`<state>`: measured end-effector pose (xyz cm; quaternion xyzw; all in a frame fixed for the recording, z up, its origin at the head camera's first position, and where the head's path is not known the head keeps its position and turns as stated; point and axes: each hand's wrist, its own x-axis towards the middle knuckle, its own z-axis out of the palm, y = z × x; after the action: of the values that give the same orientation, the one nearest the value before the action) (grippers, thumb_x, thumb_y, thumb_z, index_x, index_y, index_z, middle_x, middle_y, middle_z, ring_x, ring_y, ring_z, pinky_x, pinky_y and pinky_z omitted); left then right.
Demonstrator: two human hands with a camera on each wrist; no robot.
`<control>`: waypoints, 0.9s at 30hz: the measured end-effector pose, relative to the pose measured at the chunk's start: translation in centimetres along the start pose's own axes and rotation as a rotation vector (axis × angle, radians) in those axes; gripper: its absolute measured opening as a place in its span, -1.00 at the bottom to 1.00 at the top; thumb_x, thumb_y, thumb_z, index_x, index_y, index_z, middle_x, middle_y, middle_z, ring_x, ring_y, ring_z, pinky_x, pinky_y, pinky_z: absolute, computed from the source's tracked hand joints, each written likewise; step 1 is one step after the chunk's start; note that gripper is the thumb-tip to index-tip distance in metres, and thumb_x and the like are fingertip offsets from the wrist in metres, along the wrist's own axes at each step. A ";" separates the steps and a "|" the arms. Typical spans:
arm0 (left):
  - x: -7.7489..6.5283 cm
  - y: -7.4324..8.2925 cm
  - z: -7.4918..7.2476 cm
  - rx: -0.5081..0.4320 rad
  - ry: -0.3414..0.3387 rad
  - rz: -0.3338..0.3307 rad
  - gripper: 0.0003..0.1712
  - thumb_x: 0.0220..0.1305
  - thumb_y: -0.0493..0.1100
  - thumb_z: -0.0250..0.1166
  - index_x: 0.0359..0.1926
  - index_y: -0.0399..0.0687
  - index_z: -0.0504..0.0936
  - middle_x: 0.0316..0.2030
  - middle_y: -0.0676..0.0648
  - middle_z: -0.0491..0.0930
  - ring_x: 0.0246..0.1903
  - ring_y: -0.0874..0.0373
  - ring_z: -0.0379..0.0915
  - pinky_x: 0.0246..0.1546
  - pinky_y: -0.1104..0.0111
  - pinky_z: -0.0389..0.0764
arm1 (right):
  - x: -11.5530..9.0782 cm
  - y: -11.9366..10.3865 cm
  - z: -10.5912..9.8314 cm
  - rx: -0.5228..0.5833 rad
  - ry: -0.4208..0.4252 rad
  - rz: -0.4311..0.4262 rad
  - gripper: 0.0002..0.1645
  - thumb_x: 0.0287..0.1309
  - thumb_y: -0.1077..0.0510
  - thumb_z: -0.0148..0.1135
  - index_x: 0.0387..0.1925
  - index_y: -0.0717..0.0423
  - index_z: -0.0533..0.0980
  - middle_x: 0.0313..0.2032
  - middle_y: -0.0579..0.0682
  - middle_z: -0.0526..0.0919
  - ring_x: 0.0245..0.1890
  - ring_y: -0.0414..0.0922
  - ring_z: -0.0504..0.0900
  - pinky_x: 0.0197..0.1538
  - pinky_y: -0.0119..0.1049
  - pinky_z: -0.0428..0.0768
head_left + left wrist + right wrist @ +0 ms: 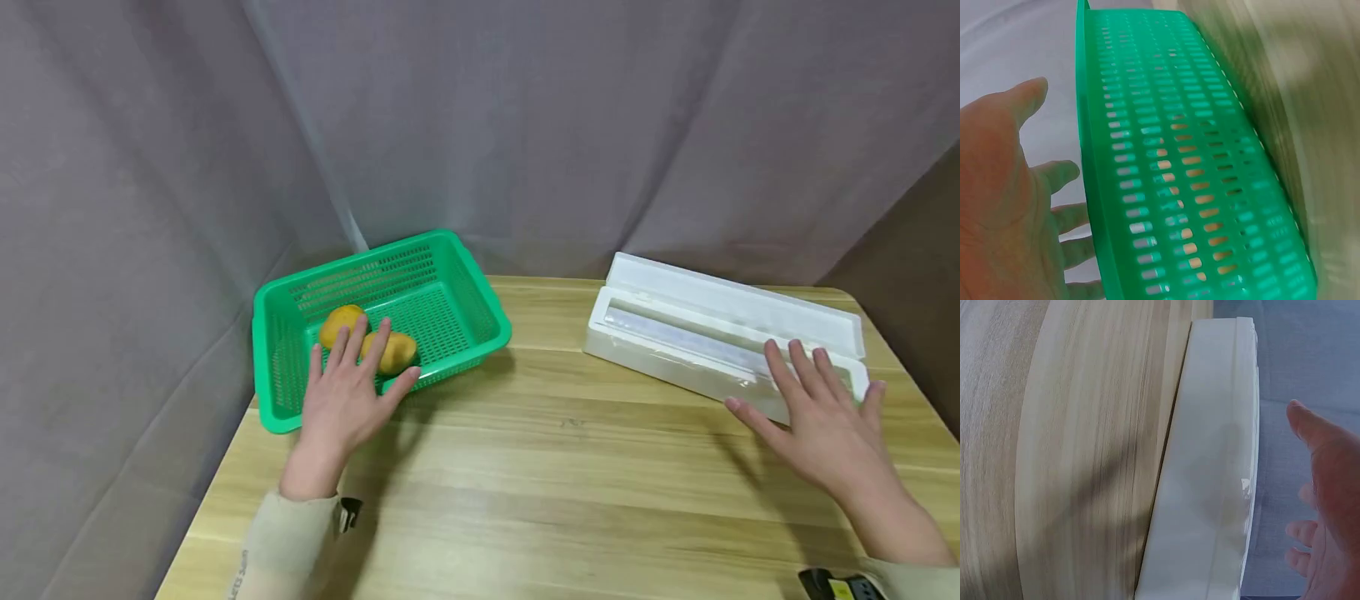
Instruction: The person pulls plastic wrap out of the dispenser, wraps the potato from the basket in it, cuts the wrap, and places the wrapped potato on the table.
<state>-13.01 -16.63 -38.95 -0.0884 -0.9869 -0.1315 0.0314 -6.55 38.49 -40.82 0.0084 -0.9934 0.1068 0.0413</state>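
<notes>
A green slotted plastic basket [472,312] stands at the left of the table with two yellowish, rounded items that look like potatoes or mangoes, one at the back [341,323] and one nearer [396,354]. Over its near rim hovers my left hand [347,408], fingers spread, holding nothing; the left wrist view has the basket's side wall [1147,125] beside that hand. On the right lies a long white box [652,358], its lid [735,300] tipped back and a clear film roll [675,333] visible inside. My right hand [828,425] is spread above the box's right end, grasping nothing.
The wooden table [525,500] carries both containers near its back edge. Grey curtains [487,125] hang behind it and along the left side. A brown surface [907,275] borders the right.
</notes>
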 end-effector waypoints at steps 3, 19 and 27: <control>0.4 0.8 0.1 -0.010 -0.009 0.014 0.01 0.51 0.50 0.03 0.74 0.17 -0.01 0.70 -0.22 -0.07 0.67 -0.27 -0.17 0.58 -0.32 -0.24 | -0.2 0.2 -0.2 0.003 0.013 0.005 0.19 0.48 -0.38 0.13 0.74 0.05 -0.23 0.66 0.37 -0.22 0.67 0.32 -0.38 0.36 0.53 -0.72; 3.2 6.0 0.7 -0.030 -0.019 0.127 -0.01 0.51 0.51 0.01 0.73 0.18 0.04 0.71 -0.17 -0.05 0.67 -0.22 -0.13 0.60 -0.27 -0.20 | -1.1 1.1 -0.7 0.016 0.012 0.037 0.18 0.49 -0.37 0.13 0.74 0.04 -0.24 0.66 0.38 -0.20 0.67 0.32 -0.36 0.33 0.53 -0.74; 5.0 8.7 1.6 -0.017 -0.040 0.188 -0.04 0.54 0.50 -0.02 0.73 0.18 0.08 0.70 -0.13 -0.01 0.67 -0.16 -0.11 0.61 -0.26 -0.16 | -0.7 1.5 -0.5 0.021 0.029 0.032 0.18 0.49 -0.36 0.13 0.73 0.08 -0.22 0.64 0.44 -0.12 0.68 0.31 -0.35 0.34 0.54 -0.71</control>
<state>-16.37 -7.09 -37.81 -0.1833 -0.9735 -0.1345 0.0232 -5.86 40.03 -40.68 -0.0087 -0.9915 0.1179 0.0538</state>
